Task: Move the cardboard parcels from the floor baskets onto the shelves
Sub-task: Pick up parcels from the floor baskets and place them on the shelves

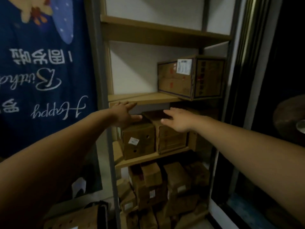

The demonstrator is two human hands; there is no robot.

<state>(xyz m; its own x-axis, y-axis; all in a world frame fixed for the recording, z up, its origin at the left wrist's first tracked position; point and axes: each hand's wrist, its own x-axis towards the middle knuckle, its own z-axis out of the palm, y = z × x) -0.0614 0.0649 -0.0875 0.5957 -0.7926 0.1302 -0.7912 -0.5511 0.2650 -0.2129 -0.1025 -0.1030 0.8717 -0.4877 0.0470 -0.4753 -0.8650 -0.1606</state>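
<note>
Head view shows your left hand (125, 114) and right hand (178, 120) empty, fingers spread, at the middle shelf board (145, 98), with one large parcel (176, 80) on it, two parcels (138, 140) just below and a heap (153, 187) lower still, so shelving looks well underway; no floor basket is clearly visible.
</note>
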